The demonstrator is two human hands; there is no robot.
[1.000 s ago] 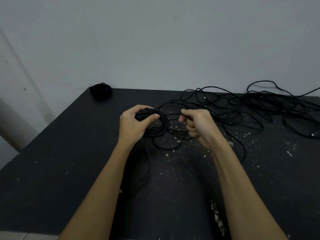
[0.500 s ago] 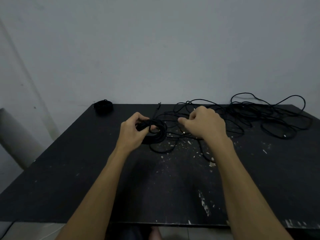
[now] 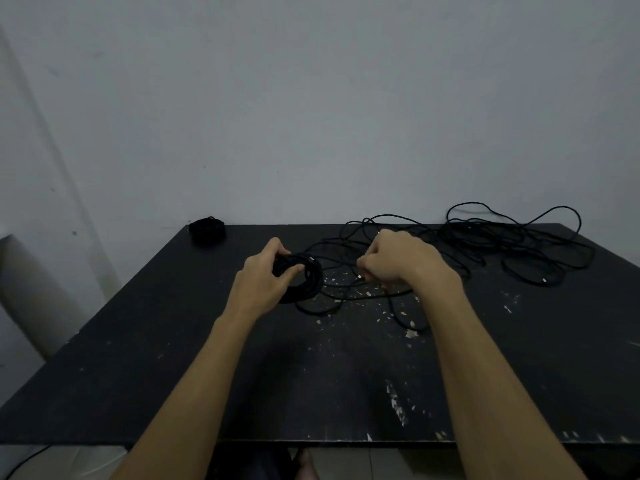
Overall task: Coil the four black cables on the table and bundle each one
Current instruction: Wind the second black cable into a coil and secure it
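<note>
Holding a half-made coil (image 3: 301,278) in the left hand (image 3: 266,278), thumb on the near side and fingers curled over the far side of the ring, near the middle of the table (image 3: 138,341). Probably gripped so to keep the turns already made from springing apart while more cable comes in. Pinching a strand of the same cable with the right hand (image 3: 398,261), fingers closed in a loose fist, just beside the coil on its right. Judged as feeding the next loop toward the left hand; cannot tell exactly which strand under the fist is held.

Lying loose behind and to the right of the right hand, toward the far right corner: a tangle of black cables (image 3: 502,244), some loops rising up against the wall (image 3: 311,98). Probably left there as a supply, well apart from the working place, so that pulled slack does not drag over the finished work. Resting at the far left corner: one finished bundle (image 3: 206,230), small and tight, likely put aside there on purpose, away from the loose strands.

Counting: two hands, one finished bundle, one coil in progress, one tangle. Impossible to count separate cables inside the tangle; by the task, two should remain there. Also scattered around the middle of the table: many pale chips or paint flecks (image 3: 346,292).
</note>
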